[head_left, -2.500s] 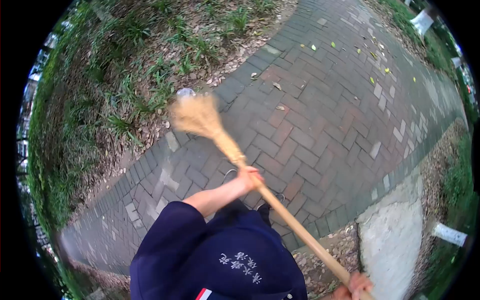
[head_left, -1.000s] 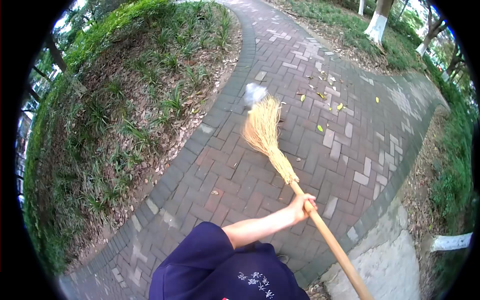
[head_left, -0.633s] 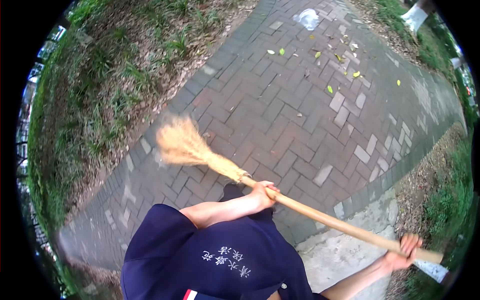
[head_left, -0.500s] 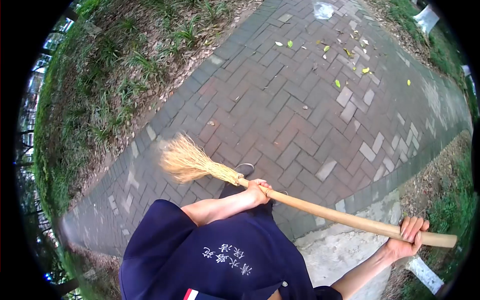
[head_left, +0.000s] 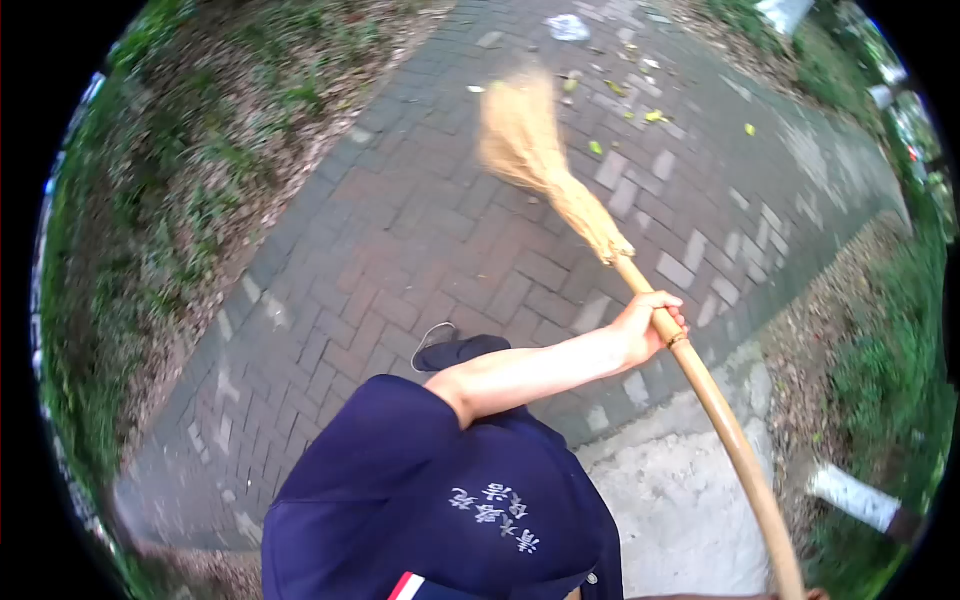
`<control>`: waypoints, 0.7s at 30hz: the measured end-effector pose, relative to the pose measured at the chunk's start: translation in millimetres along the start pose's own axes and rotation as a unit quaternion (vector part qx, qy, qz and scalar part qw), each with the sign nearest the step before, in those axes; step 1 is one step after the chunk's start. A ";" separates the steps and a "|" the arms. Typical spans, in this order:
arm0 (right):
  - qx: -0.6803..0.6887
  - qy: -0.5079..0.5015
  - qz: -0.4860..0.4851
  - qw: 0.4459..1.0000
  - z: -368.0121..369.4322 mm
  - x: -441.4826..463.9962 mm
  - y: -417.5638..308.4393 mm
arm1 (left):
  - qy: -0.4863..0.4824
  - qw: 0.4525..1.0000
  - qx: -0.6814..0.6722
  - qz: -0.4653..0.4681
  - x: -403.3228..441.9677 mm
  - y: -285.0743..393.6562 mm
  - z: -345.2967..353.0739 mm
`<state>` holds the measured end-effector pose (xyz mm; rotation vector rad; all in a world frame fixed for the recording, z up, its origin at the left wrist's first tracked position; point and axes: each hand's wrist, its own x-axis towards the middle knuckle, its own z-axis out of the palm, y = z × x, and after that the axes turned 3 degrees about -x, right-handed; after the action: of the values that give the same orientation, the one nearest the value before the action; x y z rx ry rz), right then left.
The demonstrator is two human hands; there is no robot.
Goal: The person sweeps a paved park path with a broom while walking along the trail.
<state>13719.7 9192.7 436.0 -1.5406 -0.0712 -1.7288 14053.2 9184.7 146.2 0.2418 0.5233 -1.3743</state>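
Note:
My left hand [head_left: 650,325] is closed around the wooden handle of a broom [head_left: 735,430], just below the bound neck of its straw head. The arm reaches across my body. Slightly blurred, the straw bristles [head_left: 525,130] point forward over the brick path, close to scattered green and yellow leaves [head_left: 655,117]. At the bottom edge only a sliver of my right hand [head_left: 818,594] shows, against the lower handle; its fingers are mostly cut off by the frame.
A crumpled clear plastic bag [head_left: 568,28] lies on the brick path [head_left: 400,240] ahead. Grass and dry leaves [head_left: 230,150] border the left. On the right are a concrete patch [head_left: 680,500], bare soil and a white-painted trunk [head_left: 855,497]. My dark shoe [head_left: 436,340] stands on the bricks.
The broom head has swung forward and right, from beside my foot toward the leaves. My left hand moved with it, while my right hand dropped to the bottom edge. The view shifted slightly.

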 end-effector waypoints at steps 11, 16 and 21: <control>0.078 0.104 0.470 0.873 -208.0 127.2 422.2 | 0.352 0.913 -0.205 -0.014 180.2 -42.5 -77.7; -0.121 0.198 0.386 0.893 -143.3 218.1 546.4 | 0.387 0.887 -0.254 -0.004 335.5 -47.6 -13.9; -0.052 0.137 0.174 0.974 -199.4 326.2 474.6 | 0.306 0.933 -0.154 -0.113 441.1 -81.4 142.1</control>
<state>13855.3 8598.7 450.5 -1.2809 0.4124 -1.6595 14050.4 8721.3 64.8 0.3636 1.3091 -1.4049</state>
